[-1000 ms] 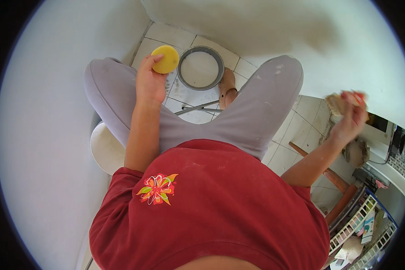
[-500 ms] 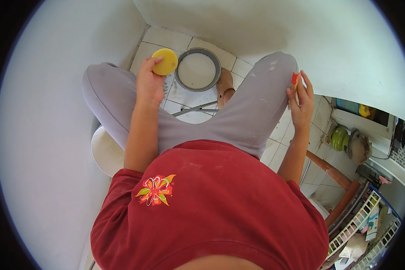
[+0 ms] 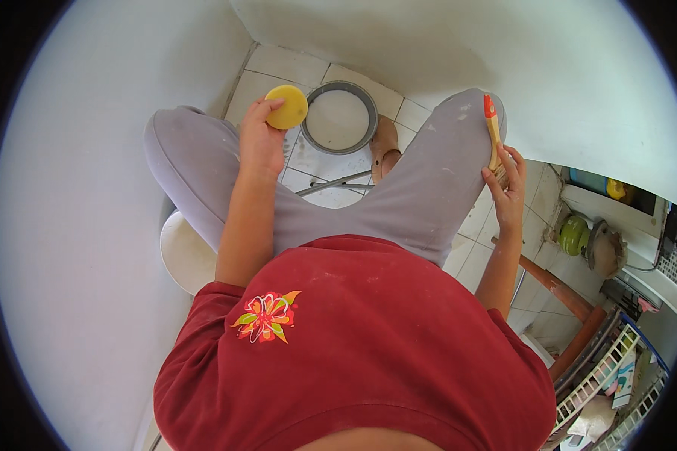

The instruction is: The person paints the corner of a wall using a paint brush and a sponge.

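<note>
My left hand [image 3: 262,146] is closed on a round yellow sponge [image 3: 288,107], the thumb lying across its face. It is held up just left of a round grey pan [image 3: 374,124], apart from it, over the floor. White liquid [image 3: 337,120] fills much of the pan. Over my right knee, my right hand [image 3: 512,197] holds a paintbrush [image 3: 493,124] near its bristle end. The brush's wooden handle points up and away, ending in a red tip. My fingers partly hide the bristles.
White walls [image 3: 105,210] rise at the left and ahead. A sandalled foot [image 3: 384,144] stands beside the pan, near crossed metal bars [image 3: 338,183]. At my left is a pale round container [image 3: 184,253]. Rightward are a reddish-brown bar [image 3: 560,289], a green round object [image 3: 574,235] and a filled rack [image 3: 596,379].
The paintbrush has turned up in my right hand, so its whole handle now shows above the fingers. My left hand keeps its grip on the sponge. The view has shifted slightly.
</note>
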`<state>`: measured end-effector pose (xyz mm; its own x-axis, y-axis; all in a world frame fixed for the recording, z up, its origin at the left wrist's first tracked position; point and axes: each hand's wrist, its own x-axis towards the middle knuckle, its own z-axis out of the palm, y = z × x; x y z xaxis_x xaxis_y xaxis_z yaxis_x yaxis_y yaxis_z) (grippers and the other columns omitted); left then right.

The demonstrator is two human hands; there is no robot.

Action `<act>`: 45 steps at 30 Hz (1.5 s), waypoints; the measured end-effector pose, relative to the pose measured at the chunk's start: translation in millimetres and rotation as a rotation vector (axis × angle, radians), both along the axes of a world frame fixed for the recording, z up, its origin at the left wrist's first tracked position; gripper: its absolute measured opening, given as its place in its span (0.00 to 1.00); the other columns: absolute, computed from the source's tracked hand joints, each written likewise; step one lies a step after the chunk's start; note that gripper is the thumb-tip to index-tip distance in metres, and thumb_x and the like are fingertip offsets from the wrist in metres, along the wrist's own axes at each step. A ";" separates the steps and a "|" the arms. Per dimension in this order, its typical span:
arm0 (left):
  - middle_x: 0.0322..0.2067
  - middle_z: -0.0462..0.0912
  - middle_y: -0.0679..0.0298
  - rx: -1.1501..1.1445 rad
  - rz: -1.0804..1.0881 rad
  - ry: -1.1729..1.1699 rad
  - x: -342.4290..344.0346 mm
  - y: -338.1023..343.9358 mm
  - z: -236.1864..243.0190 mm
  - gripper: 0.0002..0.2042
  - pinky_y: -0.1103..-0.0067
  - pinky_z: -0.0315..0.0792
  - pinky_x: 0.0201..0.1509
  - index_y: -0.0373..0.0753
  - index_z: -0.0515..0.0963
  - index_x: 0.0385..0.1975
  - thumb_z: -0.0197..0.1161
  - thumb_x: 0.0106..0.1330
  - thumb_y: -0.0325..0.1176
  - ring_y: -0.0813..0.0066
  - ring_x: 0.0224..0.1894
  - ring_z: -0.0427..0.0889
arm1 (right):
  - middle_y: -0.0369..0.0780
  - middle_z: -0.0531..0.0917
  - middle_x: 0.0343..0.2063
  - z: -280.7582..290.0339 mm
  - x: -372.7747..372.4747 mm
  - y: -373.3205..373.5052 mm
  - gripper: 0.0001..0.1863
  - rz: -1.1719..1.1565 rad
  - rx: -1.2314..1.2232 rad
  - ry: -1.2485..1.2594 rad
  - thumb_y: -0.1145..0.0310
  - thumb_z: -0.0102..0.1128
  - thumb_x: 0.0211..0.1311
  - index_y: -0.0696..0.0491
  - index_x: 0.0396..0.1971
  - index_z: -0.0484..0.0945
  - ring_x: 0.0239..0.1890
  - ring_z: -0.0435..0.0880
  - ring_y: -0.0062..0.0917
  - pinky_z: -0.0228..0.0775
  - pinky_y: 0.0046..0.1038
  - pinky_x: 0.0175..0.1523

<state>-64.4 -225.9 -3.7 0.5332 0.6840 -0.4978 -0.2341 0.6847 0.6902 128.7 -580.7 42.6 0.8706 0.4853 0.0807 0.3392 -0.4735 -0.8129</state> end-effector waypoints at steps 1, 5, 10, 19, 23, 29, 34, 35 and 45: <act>0.42 0.75 0.58 0.000 0.000 0.003 0.6 -0.7 -1.0 0.12 0.71 0.70 0.56 0.31 0.71 0.42 0.58 0.59 0.27 0.65 0.48 0.75 | 0.41 0.73 0.51 2.1 -2.0 -2.5 0.26 0.002 -0.056 0.030 0.67 0.71 0.49 0.49 0.51 0.78 0.56 0.69 0.29 0.62 0.30 0.60; 0.43 0.74 0.58 0.002 -0.005 0.016 3.4 -5.2 3.6 0.12 0.71 0.70 0.56 0.32 0.70 0.42 0.58 0.59 0.27 0.64 0.49 0.74 | 0.41 0.73 0.48 0.2 -8.4 -27.6 0.27 0.027 -0.104 0.008 0.71 0.71 0.46 0.47 0.52 0.78 0.54 0.71 0.28 0.62 0.29 0.59; 0.43 0.74 0.59 0.002 0.000 -0.025 -3.6 -0.6 4.7 0.11 0.71 0.69 0.56 0.32 0.70 0.41 0.57 0.60 0.27 0.65 0.49 0.74 | 0.37 0.78 0.35 -24.2 -34.0 -78.4 0.19 0.129 -0.540 -0.018 0.77 0.66 0.45 0.54 0.42 0.81 0.34 0.78 0.21 0.71 0.20 0.40; 0.44 0.75 0.58 -0.042 -0.189 -0.020 2.8 -2.2 7.4 0.14 0.71 0.69 0.55 0.31 0.70 0.45 0.57 0.59 0.27 0.65 0.50 0.74 | 0.37 0.79 0.31 -84.1 -81.3 -80.7 0.23 -0.258 0.769 0.965 0.56 0.46 0.68 0.58 0.53 0.71 0.27 0.77 0.21 0.72 0.24 0.46; 0.46 0.76 0.55 -0.010 -0.211 0.113 13.1 -0.2 4.7 0.15 0.68 0.68 0.57 0.31 0.70 0.47 0.56 0.60 0.27 0.61 0.51 0.74 | 0.36 0.80 0.31 -132.8 -65.3 -146.8 0.19 -0.692 0.340 0.747 0.60 0.53 0.64 0.52 0.52 0.73 0.34 0.79 0.20 0.71 0.26 0.45; 0.47 0.76 0.55 0.025 -0.292 0.238 28.1 2.9 -8.5 0.16 0.66 0.69 0.56 0.31 0.69 0.48 0.57 0.60 0.28 0.60 0.52 0.74 | 0.37 0.79 0.28 -270.8 -132.2 -219.1 0.15 -0.899 -0.268 1.135 0.56 0.60 0.52 0.48 0.37 0.76 0.27 0.78 0.25 0.68 0.30 0.33; 0.47 0.77 0.56 0.037 -0.347 0.372 22.8 7.4 -26.1 0.17 0.68 0.70 0.54 0.33 0.71 0.47 0.58 0.59 0.30 0.62 0.51 0.75 | 0.42 0.82 0.18 -339.8 -192.9 -186.6 0.15 -0.372 -0.649 1.164 0.58 0.66 0.45 0.57 0.20 0.81 0.19 0.82 0.28 0.76 0.29 0.25; 0.48 0.76 0.55 0.036 -0.349 0.422 18.9 13.2 -31.4 0.17 0.67 0.70 0.55 0.32 0.70 0.48 0.58 0.59 0.29 0.60 0.51 0.75 | 0.43 0.82 0.16 -350.5 -204.7 -181.6 0.16 -0.281 -0.685 1.163 0.58 0.68 0.43 0.57 0.19 0.81 0.18 0.83 0.30 0.77 0.29 0.26; 0.45 0.78 0.58 0.266 -0.443 0.799 -6.7 30.2 -64.0 0.16 0.69 0.71 0.54 0.32 0.70 0.47 0.57 0.61 0.32 0.64 0.49 0.77 | 0.53 0.69 0.52 -422.0 -265.1 -135.0 0.51 -1.096 -0.759 1.342 0.53 0.76 0.36 0.58 0.58 0.56 0.58 0.71 0.45 0.70 0.38 0.58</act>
